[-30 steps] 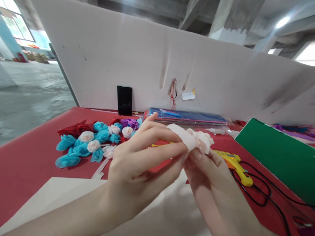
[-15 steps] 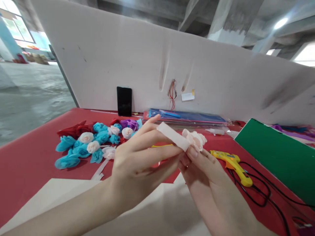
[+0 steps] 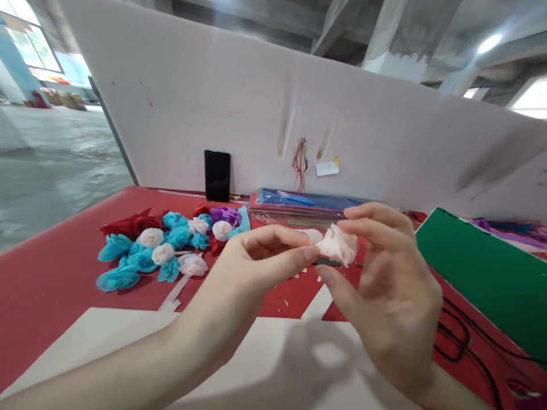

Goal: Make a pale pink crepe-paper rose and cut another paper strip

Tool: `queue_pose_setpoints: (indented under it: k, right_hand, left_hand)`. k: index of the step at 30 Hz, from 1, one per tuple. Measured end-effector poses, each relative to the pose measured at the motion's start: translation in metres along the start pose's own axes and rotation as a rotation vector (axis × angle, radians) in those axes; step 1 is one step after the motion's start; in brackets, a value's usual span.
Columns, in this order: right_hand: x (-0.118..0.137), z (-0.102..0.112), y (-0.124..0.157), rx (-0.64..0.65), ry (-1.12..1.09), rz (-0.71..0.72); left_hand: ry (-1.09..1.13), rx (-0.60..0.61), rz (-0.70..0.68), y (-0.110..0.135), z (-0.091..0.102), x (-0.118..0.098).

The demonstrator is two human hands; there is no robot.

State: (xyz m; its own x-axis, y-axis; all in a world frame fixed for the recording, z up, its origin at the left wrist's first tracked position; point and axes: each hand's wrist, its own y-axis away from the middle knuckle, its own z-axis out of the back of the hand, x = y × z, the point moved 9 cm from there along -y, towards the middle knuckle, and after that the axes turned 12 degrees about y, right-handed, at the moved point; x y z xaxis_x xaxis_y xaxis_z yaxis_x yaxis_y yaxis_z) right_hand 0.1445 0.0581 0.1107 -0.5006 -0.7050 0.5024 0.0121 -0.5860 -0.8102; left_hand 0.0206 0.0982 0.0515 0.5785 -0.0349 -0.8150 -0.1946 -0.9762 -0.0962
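Observation:
A pale pink fabric flower (image 3: 339, 246) is held up above the table, pinched at its base between the thumb and fingers of my left hand (image 3: 265, 267). A short pale ribbon end (image 3: 313, 235) sticks out beside the pinch. My right hand (image 3: 393, 290) curves around the flower's right side, thumb and fingers apart; its fingertips come close to the petals, and whether they touch them I cannot tell. Below lies a large cream sheet (image 3: 273, 364), with the shadows of both hands on it.
Blue, white, red and purple fabric flowers (image 3: 177, 236) are heaped at the left. A black phone (image 3: 217, 176) leans on the white panel (image 3: 239, 102). Plastic-wrapped blue sheets (image 3: 333, 200) lie at the back. A green board (image 3: 482, 267) and black cables (image 3: 459, 336) are at the right.
My right hand has let go of the flower and spread open on its right. My left hand has turned and now pinches the flower's base. The yellow glue gun is now hidden.

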Motion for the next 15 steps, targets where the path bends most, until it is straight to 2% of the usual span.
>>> queue_pose_setpoints:
  k: [2, 5, 12, 15]
  right_hand:
    - [0.015, 0.004, -0.001, -0.013, 0.225, 0.179]
    - [0.026, 0.007, -0.002, -0.044, 0.468, 0.314]
    - [0.039, 0.009, -0.006, -0.085, 0.775, 0.539]
    - [0.043, 0.008, -0.005, -0.090, 0.822, 0.597]
  left_hand:
    - [-0.016, 0.013, -0.003, -0.001, -0.001, 0.001]
    - [-0.065, 0.010, -0.020, -0.003, 0.000, 0.001]
    - [-0.149, 0.055, -0.090, -0.004, -0.004, -0.005]
    - [-0.188, 0.048, -0.102, -0.003, -0.002, -0.007]
